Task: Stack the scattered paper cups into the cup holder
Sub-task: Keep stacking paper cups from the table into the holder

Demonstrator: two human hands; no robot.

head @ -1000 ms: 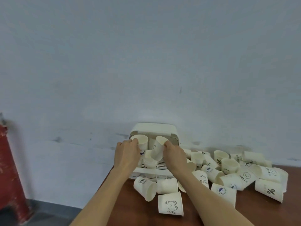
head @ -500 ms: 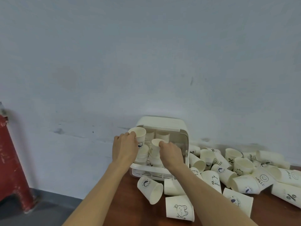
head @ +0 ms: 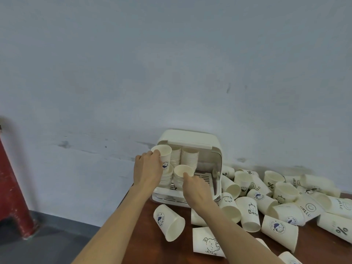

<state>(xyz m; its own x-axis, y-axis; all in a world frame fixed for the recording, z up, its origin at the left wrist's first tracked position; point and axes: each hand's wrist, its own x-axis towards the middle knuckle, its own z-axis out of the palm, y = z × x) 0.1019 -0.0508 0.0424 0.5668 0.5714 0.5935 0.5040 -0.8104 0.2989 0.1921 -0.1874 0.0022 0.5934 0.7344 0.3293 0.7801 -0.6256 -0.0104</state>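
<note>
Right now our left hand (head: 147, 169) has its grip curled round an upright cup with a blue logo (head: 163, 156), held at the front left of the cup holder (head: 206, 139), above a short stack (head: 167, 177) that stands on the slatted floor. Our right hand (head: 197, 189) pinches the rim of the top cup of a second short stack (head: 182, 173) just beside it, thumb at the near lip; how the other fingers lie we cannot tell, since the back of the hand hides them.

Behind these two, further inside the open-fronted white box, taller stacks (head: 189, 157) stand against the back wall, so a fair share of the work looks done. The right part of the holder's floor shows bare slats.

Outward from there, plenty is left. On the brown tabletop (head: 144, 242) just in front of the holder lie a tipped cup with a blue logo (head: 168, 222) and one with a little animal drawing (head: 207, 244). To the right a large heap of cups (head: 276, 197) lies on its side against the pale wall (head: 171, 63), marked with percent signs, smiley faces and "HELLO". We judge the task somewhere near the middle: several stacks built, dozens of loose cups waiting.

At far left a red post (head: 11, 180) stands on the grey floor.
</note>
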